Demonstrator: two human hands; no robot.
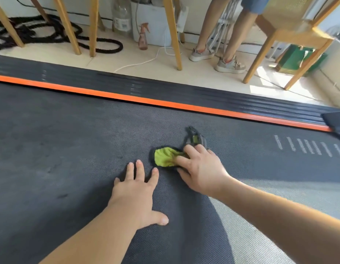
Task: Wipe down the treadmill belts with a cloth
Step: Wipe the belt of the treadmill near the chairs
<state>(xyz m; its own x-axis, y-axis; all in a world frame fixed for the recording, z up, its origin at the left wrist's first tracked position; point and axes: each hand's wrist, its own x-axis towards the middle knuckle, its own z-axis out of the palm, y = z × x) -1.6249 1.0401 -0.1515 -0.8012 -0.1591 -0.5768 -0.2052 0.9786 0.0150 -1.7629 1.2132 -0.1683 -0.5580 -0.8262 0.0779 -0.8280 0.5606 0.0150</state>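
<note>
The dark textured treadmill belt (70, 149) fills the lower part of the view. A crumpled yellow-green cloth with a dark grey edge (165, 156) lies on the belt near the middle. My right hand (199, 168) lies on the cloth's right part with its fingers pressing it against the belt. My left hand (136, 189) rests flat on the belt just left of and nearer than the cloth, fingers spread and straight, holding nothing.
An orange stripe (146, 101) and a black ribbed side rail (165, 90) border the belt's far side. Beyond stand wooden chair legs (175, 35), a spray bottle (143, 38), a black rope coil (51, 33), white cables, and a person's legs (222, 44).
</note>
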